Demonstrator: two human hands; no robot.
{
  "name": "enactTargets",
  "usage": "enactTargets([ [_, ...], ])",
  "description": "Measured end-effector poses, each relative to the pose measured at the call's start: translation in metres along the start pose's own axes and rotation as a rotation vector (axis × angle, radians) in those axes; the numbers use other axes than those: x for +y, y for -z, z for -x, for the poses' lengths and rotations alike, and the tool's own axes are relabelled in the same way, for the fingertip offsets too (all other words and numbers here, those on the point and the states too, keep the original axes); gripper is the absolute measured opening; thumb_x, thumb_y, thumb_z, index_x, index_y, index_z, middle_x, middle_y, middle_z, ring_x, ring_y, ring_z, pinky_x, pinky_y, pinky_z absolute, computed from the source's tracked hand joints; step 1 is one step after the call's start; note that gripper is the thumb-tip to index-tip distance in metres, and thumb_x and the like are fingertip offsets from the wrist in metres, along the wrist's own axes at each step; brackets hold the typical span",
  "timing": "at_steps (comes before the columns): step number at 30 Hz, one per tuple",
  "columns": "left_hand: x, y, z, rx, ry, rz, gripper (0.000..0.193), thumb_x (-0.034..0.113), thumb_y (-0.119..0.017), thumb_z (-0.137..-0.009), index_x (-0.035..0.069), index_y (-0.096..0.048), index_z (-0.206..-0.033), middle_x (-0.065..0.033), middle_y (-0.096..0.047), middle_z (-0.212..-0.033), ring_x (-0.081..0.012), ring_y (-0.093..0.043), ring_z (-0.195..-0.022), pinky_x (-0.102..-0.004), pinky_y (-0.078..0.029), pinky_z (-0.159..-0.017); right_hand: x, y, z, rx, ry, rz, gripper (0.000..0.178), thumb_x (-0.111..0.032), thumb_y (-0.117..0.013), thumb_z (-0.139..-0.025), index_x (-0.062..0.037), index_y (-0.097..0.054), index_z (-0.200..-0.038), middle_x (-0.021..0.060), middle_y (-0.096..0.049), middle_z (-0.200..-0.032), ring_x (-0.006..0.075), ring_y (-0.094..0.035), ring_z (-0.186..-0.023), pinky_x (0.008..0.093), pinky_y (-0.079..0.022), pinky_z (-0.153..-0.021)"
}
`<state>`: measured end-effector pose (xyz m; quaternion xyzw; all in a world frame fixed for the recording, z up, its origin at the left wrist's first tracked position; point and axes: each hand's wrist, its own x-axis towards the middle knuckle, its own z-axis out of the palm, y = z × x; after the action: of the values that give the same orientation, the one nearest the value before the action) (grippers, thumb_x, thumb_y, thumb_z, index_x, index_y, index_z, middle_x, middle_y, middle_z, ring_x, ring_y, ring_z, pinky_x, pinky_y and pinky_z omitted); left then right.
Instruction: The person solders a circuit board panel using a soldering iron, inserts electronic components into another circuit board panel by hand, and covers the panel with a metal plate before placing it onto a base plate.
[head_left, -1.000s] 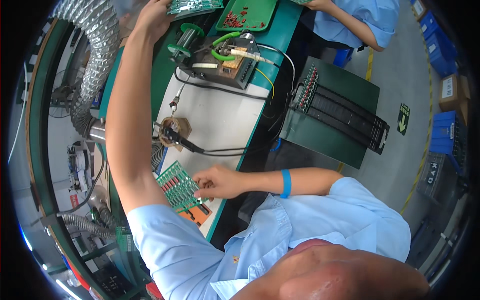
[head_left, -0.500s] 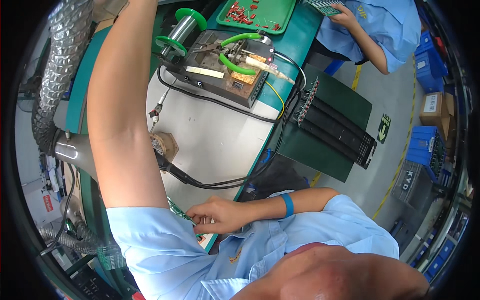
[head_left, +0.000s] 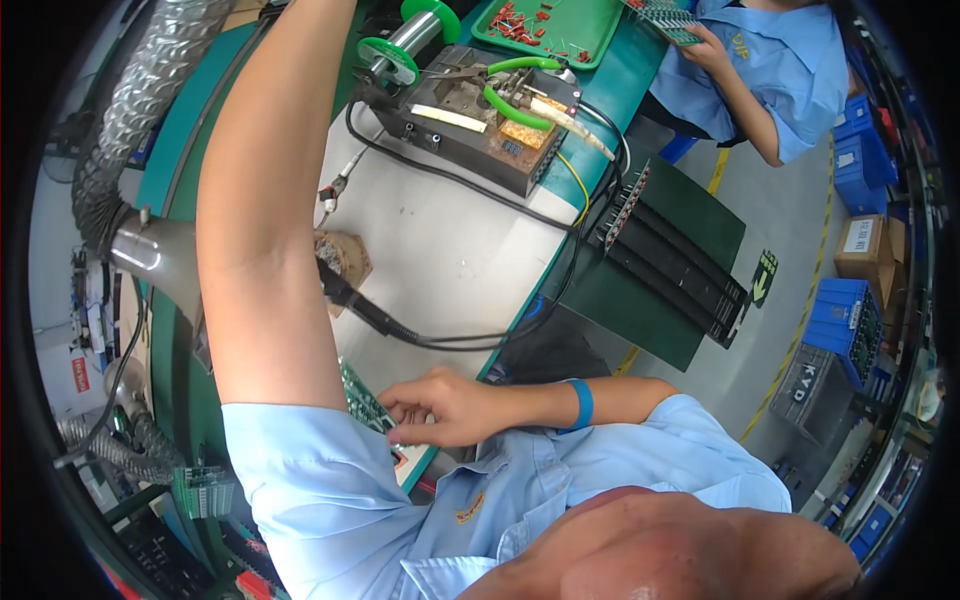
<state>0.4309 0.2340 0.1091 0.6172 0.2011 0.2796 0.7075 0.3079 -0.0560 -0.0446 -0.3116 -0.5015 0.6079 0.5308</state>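
My right hand (head_left: 445, 408), a blue band on its wrist, bends its fingers and thumb round the edge of a green circuit board (head_left: 362, 398). My left sleeve covers part of that board. The left forearm stretches up across the bench, and its hand lies beyond the upper edge, out of sight. Beside this forearm is a black cabled handle (head_left: 345, 290), partly hidden, next to a hexagonal pot (head_left: 345, 258). Farther off, green-handled pliers (head_left: 515, 95) rest on a dark box-shaped station (head_left: 470, 145). A solder reel (head_left: 408, 42) with green flanges stands at its left.
A green tray (head_left: 600, 45) holds red parts. Black cables (head_left: 470, 345) loop over the bench's right edge. A ribbed metal duct (head_left: 150, 110) rises at left. Right of the bench, black rails (head_left: 680, 260) carry a board. Another person's hand (head_left: 708, 48) holds a board at upper right.
The view has shifted, so the bench things sit farther right. More of the circuit board shows between my sleeve and right hand, whose grip looks much the same.
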Motion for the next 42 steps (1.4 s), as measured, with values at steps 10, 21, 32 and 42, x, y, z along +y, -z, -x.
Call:
enactTargets([
  [10, 0.093, -0.037, 0.219, 0.018, -0.396, -0.285, 0.055, 0.028, -0.047, -0.104, -0.003, -0.039, -0.148, -0.0243, -0.050, -0.141, -0.0321, -0.050, -0.131, -0.0456, -0.039, -0.111, 0.009, -0.006, 0.006, 0.015, 0.037, -0.102, 0.023, -0.004, -0.073, -0.090, 0.0036, -0.063, -0.109, 0.0016, -0.064, -0.074, 0.0067, -0.055, -0.059, 0.0193, -0.043, -0.052],
  [21, -0.075, -0.057, 0.567, 0.755, -0.007, -0.137, 0.045, 0.033, -0.056, -0.103, 0.001, -0.041, -0.130, -0.0161, -0.057, -0.109, -0.0265, -0.065, -0.093, -0.0371, -0.055, -0.086, 0.003, -0.021, 0.004, -0.054, 0.000, -0.261, 0.022, -0.002, -0.068, -0.092, 0.0036, -0.060, -0.112, 0.0059, -0.066, -0.081, 0.0091, -0.062, -0.067, 0.0236, -0.058, -0.060],
  [32, -0.111, -0.050, 0.528, 0.715, -0.385, 0.204, 0.048, 0.030, -0.049, -0.106, -0.001, -0.037, -0.142, -0.0223, -0.053, -0.133, -0.0319, -0.058, -0.118, -0.0473, -0.049, -0.102, -0.038, -0.069, 0.005, -0.226, -0.064, -0.229, 0.031, 0.002, -0.067, -0.093, 0.0061, -0.057, -0.122, 0.0102, -0.070, -0.090, 0.0117, -0.064, -0.070, 0.0231, -0.057, -0.063],
  [42, -0.130, -0.043, 0.593, 0.977, -0.548, 0.365, 0.030, 0.017, -0.045, -0.107, 0.000, -0.050, -0.132, -0.0161, -0.063, -0.124, -0.0272, -0.064, -0.108, -0.0471, -0.051, -0.099, -0.026, -0.129, -0.004, -0.359, -0.331, -0.154, 0.031, -0.001, -0.070, -0.090, 0.0055, -0.059, -0.119, 0.0116, -0.072, -0.091, 0.0121, -0.066, -0.071, 0.0222, -0.058, -0.062],
])
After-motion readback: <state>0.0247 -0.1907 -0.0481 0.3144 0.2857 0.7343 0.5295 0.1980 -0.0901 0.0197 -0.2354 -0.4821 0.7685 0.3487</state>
